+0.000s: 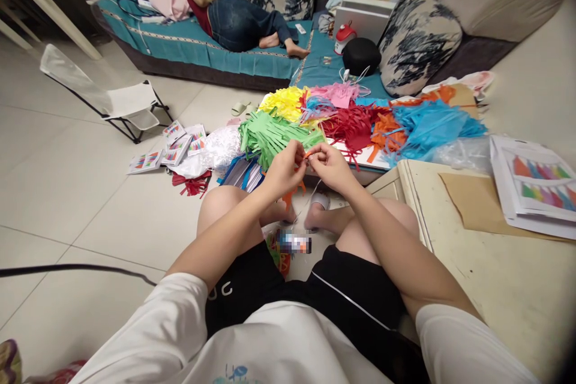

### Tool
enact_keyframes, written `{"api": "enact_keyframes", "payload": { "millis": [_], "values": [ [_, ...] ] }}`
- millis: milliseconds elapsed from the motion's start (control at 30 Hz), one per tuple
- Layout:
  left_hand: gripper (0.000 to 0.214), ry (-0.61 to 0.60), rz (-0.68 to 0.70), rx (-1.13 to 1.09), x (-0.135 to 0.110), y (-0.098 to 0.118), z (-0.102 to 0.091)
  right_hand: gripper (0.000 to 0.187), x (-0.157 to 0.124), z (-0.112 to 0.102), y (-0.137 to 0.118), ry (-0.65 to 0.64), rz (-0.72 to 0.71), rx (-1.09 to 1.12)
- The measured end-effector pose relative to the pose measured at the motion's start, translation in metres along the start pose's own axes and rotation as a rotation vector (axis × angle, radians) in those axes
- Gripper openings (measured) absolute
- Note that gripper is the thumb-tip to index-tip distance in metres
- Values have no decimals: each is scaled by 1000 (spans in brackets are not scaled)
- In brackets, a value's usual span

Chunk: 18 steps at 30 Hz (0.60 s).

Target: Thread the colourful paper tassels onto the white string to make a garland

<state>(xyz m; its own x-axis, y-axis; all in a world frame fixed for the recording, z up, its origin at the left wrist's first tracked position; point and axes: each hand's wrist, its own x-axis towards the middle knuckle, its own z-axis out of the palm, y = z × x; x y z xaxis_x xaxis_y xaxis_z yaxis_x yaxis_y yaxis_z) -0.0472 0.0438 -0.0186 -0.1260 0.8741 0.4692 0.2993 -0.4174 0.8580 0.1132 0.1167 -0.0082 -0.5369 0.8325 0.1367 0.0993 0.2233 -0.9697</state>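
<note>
Left hand (283,171) and right hand (332,167) both pinch the orange paper strip (308,155); tugging them apart could tear it

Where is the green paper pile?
In the head view, the green paper pile lies centre-left, beyond the left hand pinching an orange strip, in front of the yellow pile.

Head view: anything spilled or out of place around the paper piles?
Yes, on the floor: red paper scraps lie loose beside the packets, which are strewn askew rather than stacked. The left hand and right hand pinch an orange strip between them.
</note>
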Motion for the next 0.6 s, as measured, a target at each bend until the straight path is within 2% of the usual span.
{"api": "enact_keyframes", "payload": {
  "millis": [100,267,467,600],
  "values": [
    [30,-26,-2,-8,-1,1,1,12,1,0,3,48,-24,-71],
    [31,-57,1,-62,-1,3,1,12,0,-2,1,71,-47,-93],
    [25,7,-100,-227,2,7,-2,18,-3,-4,-6,71,-143,-86],
    [29,-18,-137,-275,4,7,-4,21,-5,-3,-11,95,-165,-69]
  ]
}}
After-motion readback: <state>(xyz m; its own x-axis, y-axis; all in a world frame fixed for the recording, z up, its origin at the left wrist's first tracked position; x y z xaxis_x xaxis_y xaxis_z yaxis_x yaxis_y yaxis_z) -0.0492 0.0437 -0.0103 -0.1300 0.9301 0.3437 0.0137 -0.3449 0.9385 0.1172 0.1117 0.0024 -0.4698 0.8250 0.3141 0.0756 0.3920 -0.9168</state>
